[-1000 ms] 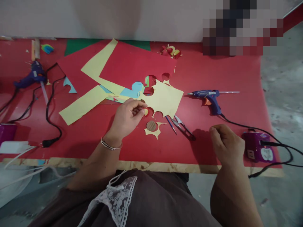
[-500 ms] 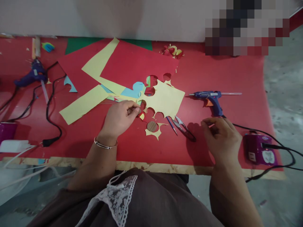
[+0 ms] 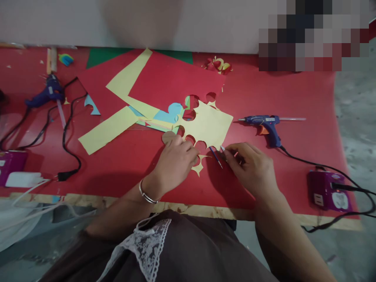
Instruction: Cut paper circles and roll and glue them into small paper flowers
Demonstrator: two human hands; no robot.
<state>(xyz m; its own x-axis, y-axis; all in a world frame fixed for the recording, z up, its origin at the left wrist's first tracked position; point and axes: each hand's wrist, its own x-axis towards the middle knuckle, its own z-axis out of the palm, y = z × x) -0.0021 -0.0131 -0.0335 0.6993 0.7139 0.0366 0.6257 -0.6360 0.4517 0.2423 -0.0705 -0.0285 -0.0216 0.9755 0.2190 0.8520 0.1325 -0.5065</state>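
Note:
My left hand is over the red table near the yellow paper scraps, its fingers bent together; what lies under the fingertips is hidden. A round brown disc lies just beyond its knuckles. My right hand has closed its thumb and fingers at the small scissors, of which only the tip shows. Beside them lies a thin blue pen-like tool. The yellow sheet with round cut-outs lies just beyond both hands.
A blue glue gun lies at the right, its cord running to a purple power block. Another glue gun and cords are at the left. Large red paper and yellow strips cover the middle back.
My left hand has moved right, over the spot where the wooden disc lay, and the brown disc now shows behind it. My right hand has moved left and closed on the scissors.

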